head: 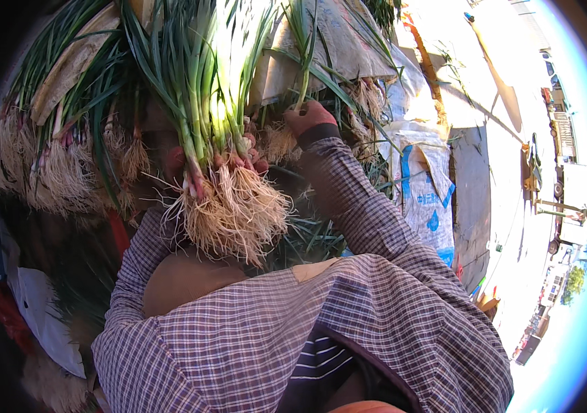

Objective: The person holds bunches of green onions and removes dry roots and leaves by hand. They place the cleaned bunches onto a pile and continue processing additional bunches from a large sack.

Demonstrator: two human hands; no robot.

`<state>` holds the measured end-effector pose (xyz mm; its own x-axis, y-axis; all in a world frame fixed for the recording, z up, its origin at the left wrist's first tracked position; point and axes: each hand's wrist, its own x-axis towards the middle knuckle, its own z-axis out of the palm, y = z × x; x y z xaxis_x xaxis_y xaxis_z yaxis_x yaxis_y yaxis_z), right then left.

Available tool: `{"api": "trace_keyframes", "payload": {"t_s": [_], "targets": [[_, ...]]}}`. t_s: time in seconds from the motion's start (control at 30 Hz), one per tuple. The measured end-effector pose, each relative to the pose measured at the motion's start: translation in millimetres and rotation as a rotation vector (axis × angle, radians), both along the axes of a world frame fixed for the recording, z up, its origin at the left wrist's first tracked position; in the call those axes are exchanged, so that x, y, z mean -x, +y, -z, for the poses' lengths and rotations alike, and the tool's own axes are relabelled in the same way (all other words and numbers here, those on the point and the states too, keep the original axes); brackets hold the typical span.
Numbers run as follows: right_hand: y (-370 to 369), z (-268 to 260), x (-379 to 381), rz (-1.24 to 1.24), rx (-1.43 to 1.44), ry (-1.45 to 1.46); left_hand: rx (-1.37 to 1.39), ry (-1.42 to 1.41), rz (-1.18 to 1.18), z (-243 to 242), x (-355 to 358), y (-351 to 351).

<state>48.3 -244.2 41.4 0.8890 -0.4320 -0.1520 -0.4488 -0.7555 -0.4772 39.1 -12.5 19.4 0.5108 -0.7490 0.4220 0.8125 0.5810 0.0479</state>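
My left hand (253,152) is wrapped around a thick bunch of green garlic plants (209,121). Its fingertips show along the right side of the stems, near the reddish stem bases. Pale, tangled roots (239,214) hang from the bunch over my brown-clad knee (185,284). To the right, my right hand (311,120) grips a single green garlic stalk (303,82) with its leaves pointing away from me. Stringy roots (279,142) show just left of that hand; I cannot tell which plant they belong to.
More green garlic with long roots (66,165) is heaped at left. A woven sack (324,49) covers plants at the top. White-and-blue printed sacks (422,191) lie right, beside a grey slab (471,196). Cut green leaves (316,240) litter the ground. Trucks (562,134) stand far off.
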Motion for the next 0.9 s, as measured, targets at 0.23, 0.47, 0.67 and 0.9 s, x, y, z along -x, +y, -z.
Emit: {"api": "trace_keyframes", "payload": {"t_s": [0.23, 0.47, 0.67, 0.9], "targets": [[19.8, -29.9, 66.0, -0.576, -0.084, 0.013, -0.156, -0.056, -0.048, 29.1, -14.8, 20.8], [21.3, -33.4, 41.6, 0.111, -0.669, -0.166, -0.198, -0.064, -0.077, 43.6, -26.1, 42.1], [41.1, -36.8, -22.5, -0.205, -0.2, 0.0, -0.221, -0.083, -0.096, 43.5, -19.6, 37.2], [30.5, -18.6, -42.5, -0.158, -0.134, -0.019, -0.257, -0.095, -0.1, 53.1, -13.2, 22.7]]}}
